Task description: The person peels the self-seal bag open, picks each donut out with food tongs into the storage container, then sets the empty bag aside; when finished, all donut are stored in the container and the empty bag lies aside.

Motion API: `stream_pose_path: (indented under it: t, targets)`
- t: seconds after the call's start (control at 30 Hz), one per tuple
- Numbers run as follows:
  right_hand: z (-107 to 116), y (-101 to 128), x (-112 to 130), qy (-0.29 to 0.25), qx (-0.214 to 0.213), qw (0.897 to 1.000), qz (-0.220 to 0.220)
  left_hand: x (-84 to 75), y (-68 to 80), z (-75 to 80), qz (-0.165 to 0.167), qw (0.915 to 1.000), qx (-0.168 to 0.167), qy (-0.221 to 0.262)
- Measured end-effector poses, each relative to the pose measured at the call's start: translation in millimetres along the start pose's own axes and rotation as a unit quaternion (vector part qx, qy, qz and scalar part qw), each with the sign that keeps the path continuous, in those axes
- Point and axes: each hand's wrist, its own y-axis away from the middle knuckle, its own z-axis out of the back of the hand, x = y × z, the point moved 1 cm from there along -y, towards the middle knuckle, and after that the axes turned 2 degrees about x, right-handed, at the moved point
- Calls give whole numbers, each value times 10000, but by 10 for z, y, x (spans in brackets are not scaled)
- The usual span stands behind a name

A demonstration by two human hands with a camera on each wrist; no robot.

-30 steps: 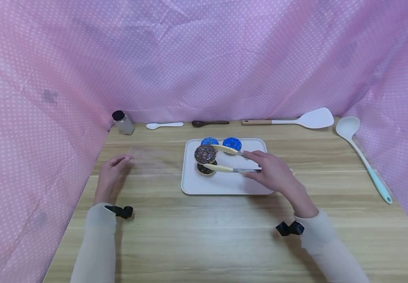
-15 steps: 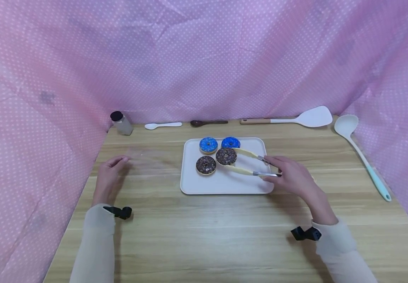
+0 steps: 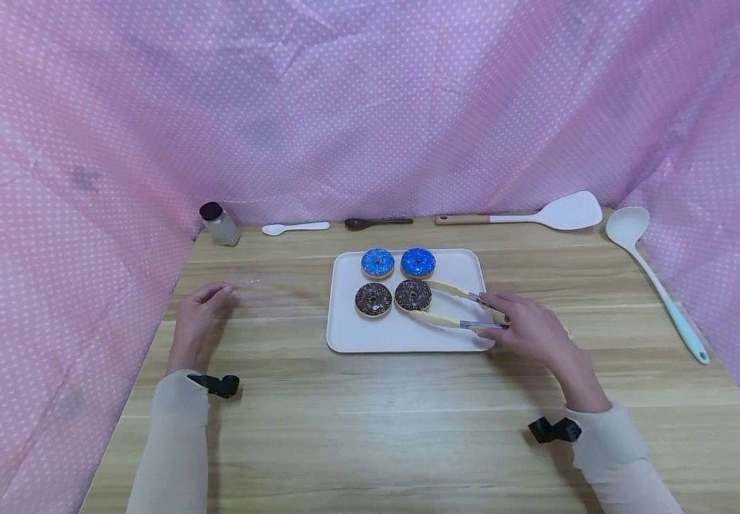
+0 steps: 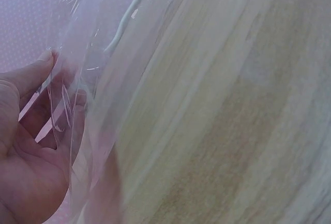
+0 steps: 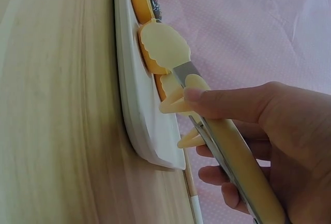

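My right hand [image 3: 526, 325] grips cream-and-steel food tongs [image 5: 227, 146]. Their two tips lie on either side of the right chocolate donut [image 3: 412, 295], which rests on the white tray [image 3: 408, 343]. To its left is another chocolate donut [image 3: 373, 300]; behind stand a lighter blue donut [image 3: 377, 263] and a darker blue donut [image 3: 417, 262]. At the left, my left hand [image 3: 198, 318] pinches thin clear plastic, apparently a bag [image 4: 98, 32], between thumb and fingers. In the left wrist view, the bag hangs over the fingers, and its far end cannot be made out.
Along the back edge of the wooden table [image 3: 357, 435] are a black-capped jar [image 3: 220, 225], a white spoon [image 3: 295, 228], a dark spoon [image 3: 379, 223] and a spatula [image 3: 536, 214]. A ladle [image 3: 659, 285] lies at the right. Pink dotted cloth [image 3: 370, 107] surrounds the table.
The right hand and tongs carried the chocolate donut rightward from above the left one, then lowered it onto the tray in front of the darker blue donut. The left hand stayed in place.
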Motion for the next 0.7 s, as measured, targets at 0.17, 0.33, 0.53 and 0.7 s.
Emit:
stream_pose_path:
  t: [0.17,0.33,0.53,0.7]
  targets:
    - [4,22,-3,-34,25,10000,-77,-22,3,4,54,9999,-6,-148]
    - [63,63,-11,-177,36,9997,-178,-22,8,9,86,9994,-19,-335]
    - [116,80,-130,-616,-400,9968,-304,-5,-17,-3,121,9998,-44,-149]
    - [92,88,-305,-1102,-1129,9830,-938,2,-35,-12,83,9997,-131,-206]
